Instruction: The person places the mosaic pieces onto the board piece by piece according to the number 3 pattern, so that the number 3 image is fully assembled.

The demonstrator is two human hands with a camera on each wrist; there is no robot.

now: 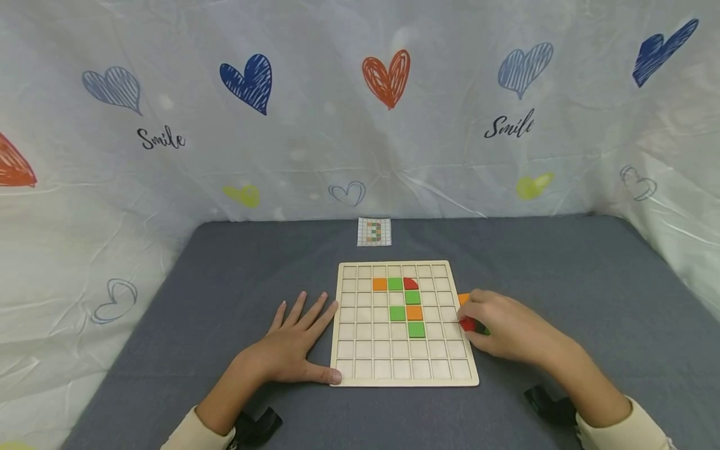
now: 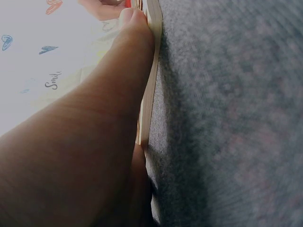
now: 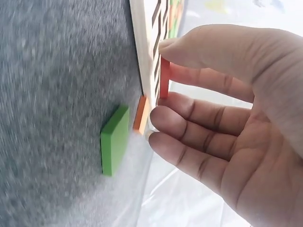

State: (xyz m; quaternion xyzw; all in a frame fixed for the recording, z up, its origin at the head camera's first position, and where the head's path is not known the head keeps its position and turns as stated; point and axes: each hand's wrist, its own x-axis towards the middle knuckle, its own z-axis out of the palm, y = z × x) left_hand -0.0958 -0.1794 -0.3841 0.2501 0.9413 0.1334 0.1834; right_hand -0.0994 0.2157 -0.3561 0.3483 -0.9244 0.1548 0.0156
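Observation:
A square wooden grid board (image 1: 373, 350) lies on the grey cloth. Several tiles sit in its cells: orange ones such as the orange tile (image 1: 379, 284), green ones such as the green tile (image 1: 416, 329), and a red tile (image 1: 410, 284) with a rounded corner. My left hand (image 1: 289, 350) has its fingers spread, with thumb and index finger touching the board's left edge. At the board's right edge, my right hand (image 1: 506, 325) pinches a red tile (image 3: 164, 78) between thumb and fingers. Below that hand, a loose green tile (image 3: 115, 142) and an orange tile (image 3: 141, 115) lie on the cloth.
Behind the board lies a small printed pattern card (image 1: 374, 232) showing a grid with coloured squares. The grey cloth (image 1: 253, 262) spreads around the board. A white curtain (image 1: 315, 137) with hearts and lettering hangs at the back and sides.

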